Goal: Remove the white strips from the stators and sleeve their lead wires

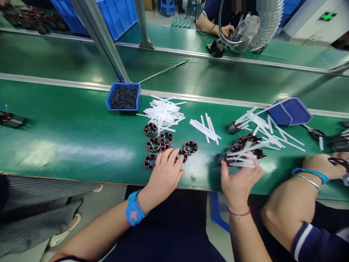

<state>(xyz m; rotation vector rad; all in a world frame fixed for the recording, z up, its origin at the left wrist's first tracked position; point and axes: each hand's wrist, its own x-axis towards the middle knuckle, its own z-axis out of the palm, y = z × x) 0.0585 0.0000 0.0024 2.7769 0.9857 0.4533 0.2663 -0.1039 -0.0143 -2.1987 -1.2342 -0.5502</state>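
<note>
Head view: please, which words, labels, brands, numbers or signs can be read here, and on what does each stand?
No words or numbers are readable.
Green sign on the white surface: pale marks, too small to read.
Blue wristband: small reddish mark, too blurred.

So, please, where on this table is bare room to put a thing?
The widest bare patch of green table lies left of the blue bin and the rings. A smaller one lies between the left hand and right hand. From there rightward it is crowded: white strips, blue tray, scissors, a co-worker's hand.
</note>
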